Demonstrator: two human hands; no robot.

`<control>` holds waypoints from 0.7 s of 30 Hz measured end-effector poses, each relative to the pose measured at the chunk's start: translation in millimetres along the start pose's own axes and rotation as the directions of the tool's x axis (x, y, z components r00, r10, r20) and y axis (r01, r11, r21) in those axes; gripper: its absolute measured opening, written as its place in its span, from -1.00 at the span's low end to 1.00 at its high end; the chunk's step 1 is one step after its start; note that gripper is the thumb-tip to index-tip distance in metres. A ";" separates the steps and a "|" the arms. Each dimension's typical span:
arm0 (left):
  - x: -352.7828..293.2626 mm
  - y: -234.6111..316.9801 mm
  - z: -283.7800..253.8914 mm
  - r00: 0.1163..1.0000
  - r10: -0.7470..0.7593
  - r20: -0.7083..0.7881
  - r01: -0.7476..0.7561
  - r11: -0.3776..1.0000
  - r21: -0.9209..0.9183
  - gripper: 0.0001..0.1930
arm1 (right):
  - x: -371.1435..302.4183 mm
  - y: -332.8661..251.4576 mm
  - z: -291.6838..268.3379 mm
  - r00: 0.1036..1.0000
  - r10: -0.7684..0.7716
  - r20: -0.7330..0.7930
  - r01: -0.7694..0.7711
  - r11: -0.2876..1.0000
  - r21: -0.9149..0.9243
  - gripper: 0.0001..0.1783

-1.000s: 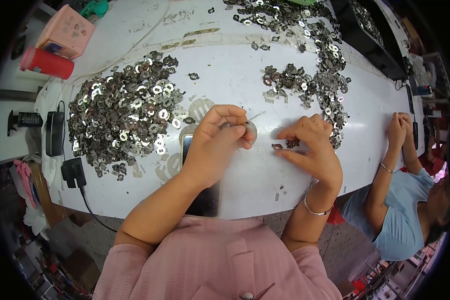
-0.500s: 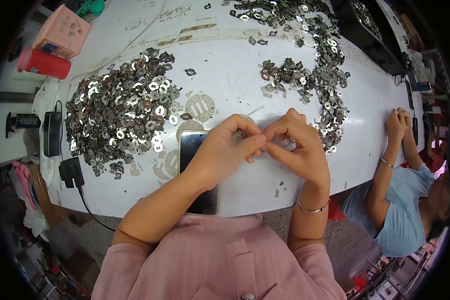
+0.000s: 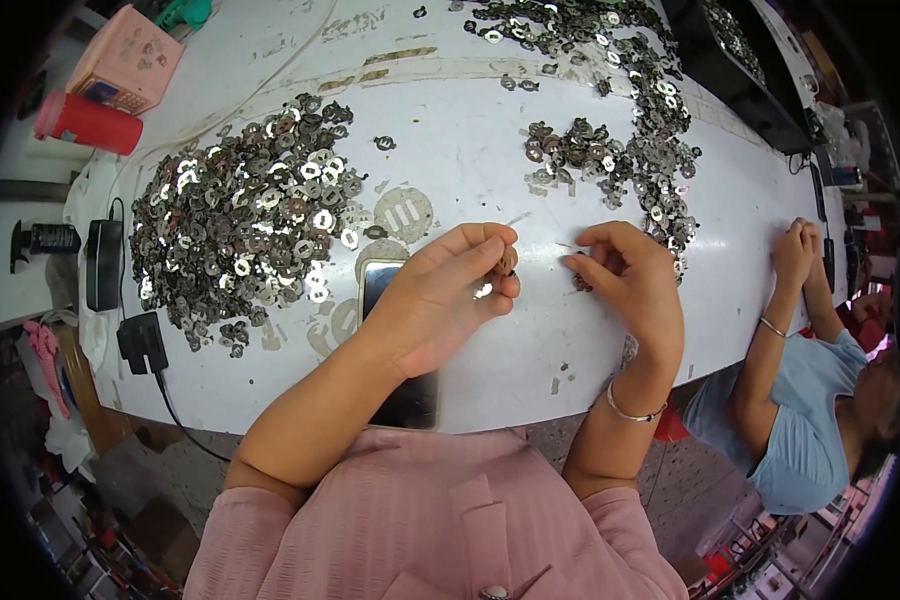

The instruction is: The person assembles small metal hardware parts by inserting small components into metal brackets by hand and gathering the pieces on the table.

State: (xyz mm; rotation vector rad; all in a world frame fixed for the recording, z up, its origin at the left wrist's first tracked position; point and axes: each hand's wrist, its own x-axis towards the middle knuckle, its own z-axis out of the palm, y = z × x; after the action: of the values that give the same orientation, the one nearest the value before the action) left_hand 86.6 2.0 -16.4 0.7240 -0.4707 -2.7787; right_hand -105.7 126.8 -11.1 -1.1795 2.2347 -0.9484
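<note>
My left hand [image 3: 448,295] is raised over the near middle of the white table, fingers curled around small metal discs [image 3: 507,262]. A shiny piece shows lower down among those fingers. To its right, apart from it, my right hand [image 3: 635,280] is half closed, thumb and forefinger bent toward each other. What it holds, if anything, is too small to make out. Beyond my left hand lies a large heap of slotted metal discs [image 3: 255,210]. A smaller, spread-out pile of discs [image 3: 660,140] runs along the right. Under my left forearm rests a phone [image 3: 410,400].
A black bin [image 3: 740,80] holds more discs at the far right. On the left stand a pink box [image 3: 125,60], a red cup [image 3: 88,122], a black adapter [image 3: 144,345] and a spray bottle [image 3: 50,240]. Another person [image 3: 800,400] sits at the right, hands together.
My hands were together, fingertips meeting; now they are apart. The right hand has moved right, and the left has turned to show the metal discs in its fingers.
</note>
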 end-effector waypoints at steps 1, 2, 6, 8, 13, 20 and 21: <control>0.6 -0.3 -0.3 1.000 0.011 0.003 -0.011 1.000 0.010 -0.84 | 0.5 -4.6 5.3 0.999 -0.035 0.002 0.035 0.999 0.016 -0.83; 1.1 -0.9 -0.7 1.000 0.021 0.005 -0.021 1.000 0.021 -0.84 | 0.8 -7.1 8.7 0.998 -0.069 0.003 0.069 0.997 0.032 -0.84; 1.4 0.1 -6.3 0.996 0.053 0.072 -0.057 0.997 0.047 -0.83 | 2.3 -7.2 8.5 0.997 -0.057 -0.047 0.062 0.991 0.115 -0.87; 1.7 0.5 -7.8 0.986 0.004 0.167 -0.014 0.998 0.053 -0.81 | 1.7 -6.4 6.8 0.997 -0.058 -0.056 0.072 0.956 0.283 -0.86; -0.7 -7.3 4.7 0.997 -0.003 0.078 -0.018 0.964 0.267 -0.77 | -3.4 -19.4 9.0 0.997 -0.073 0.017 0.042 0.733 0.679 -0.77; -3.0 -5.4 4.8 0.980 -0.125 0.154 0.094 0.977 0.193 -0.78 | -3.9 -16.9 22.8 0.914 -0.401 -0.061 0.317 0.612 0.725 -0.70; -2.8 -6.2 4.7 0.980 -0.125 0.153 0.094 0.977 0.192 -0.78 | -3.4 -17.6 23.6 0.879 -0.469 -0.081 0.401 0.638 0.657 -0.71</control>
State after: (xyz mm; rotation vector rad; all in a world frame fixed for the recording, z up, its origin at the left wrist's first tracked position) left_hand 85.8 9.7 -13.6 0.5751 -0.7498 -2.9412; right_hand -79.1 113.9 -13.7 -1.3755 1.3148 -1.6561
